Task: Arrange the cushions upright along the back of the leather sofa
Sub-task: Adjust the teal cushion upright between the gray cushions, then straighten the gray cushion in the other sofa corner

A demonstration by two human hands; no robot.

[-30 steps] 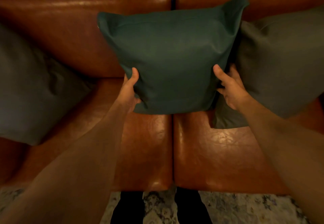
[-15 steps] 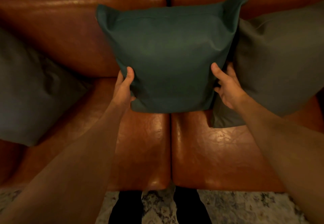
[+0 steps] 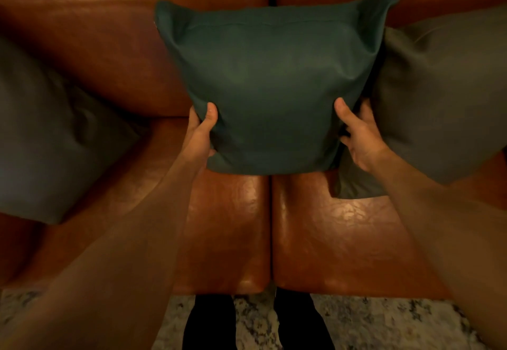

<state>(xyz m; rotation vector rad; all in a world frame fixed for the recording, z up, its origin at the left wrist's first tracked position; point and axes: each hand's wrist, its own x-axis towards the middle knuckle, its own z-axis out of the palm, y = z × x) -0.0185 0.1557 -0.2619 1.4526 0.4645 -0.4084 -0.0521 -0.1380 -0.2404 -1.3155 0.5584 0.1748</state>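
A dark teal cushion point(image 3: 274, 81) stands upright at the middle of the brown leather sofa point(image 3: 236, 223), leaning on the backrest over the seam between the two seats. My left hand point(image 3: 201, 133) grips its lower left edge, thumb on the front. My right hand point(image 3: 359, 135) holds its lower right edge. A grey cushion point(image 3: 444, 89) leans upright on the right, touching the teal one. Another grey cushion point(image 3: 46, 135) sits at the left, tilted toward the sofa's left end.
The sofa backrest point(image 3: 109, 34) runs across the top. Bare seat leather lies in front of the cushions. A patterned rug point(image 3: 384, 322) covers the floor below, with my dark-clad legs point(image 3: 208, 322) against the sofa's front edge.
The teal cushion has shifted slightly back and more upright against the backrest. Both hands stayed on its lower edges and moved with it.
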